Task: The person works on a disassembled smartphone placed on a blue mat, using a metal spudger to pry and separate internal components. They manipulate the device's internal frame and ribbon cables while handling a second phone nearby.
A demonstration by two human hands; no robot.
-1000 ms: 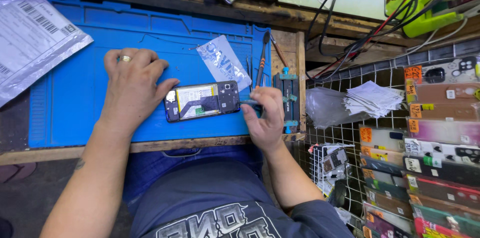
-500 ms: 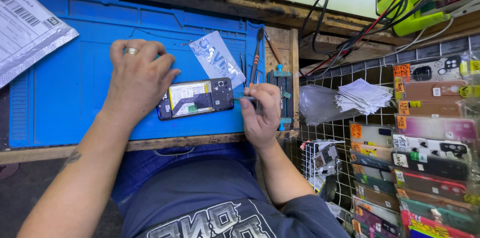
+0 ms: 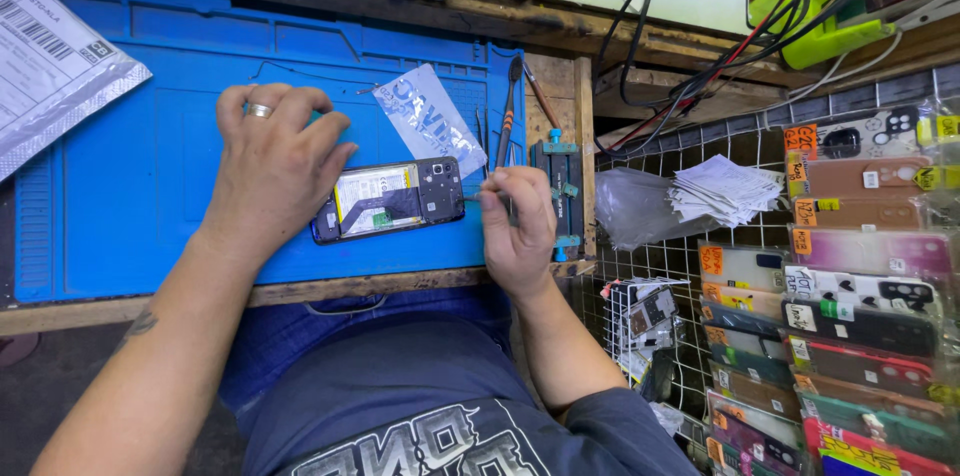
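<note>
On the blue mat [image 3: 150,186], our left hand [image 3: 270,161] lies spread, pressing the opened phone's [image 3: 390,198] left end; our right hand [image 3: 517,226] pinches a thin tool [image 3: 472,198] at its right edge. Screwdrivers [image 3: 512,106] lie just beyond.

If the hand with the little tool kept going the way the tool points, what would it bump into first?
Most likely the opened phone. The right hand pinches a thin tool whose tip points left, ending right at the phone's near edge. Whether it already touches is too fine to tell.
</note>
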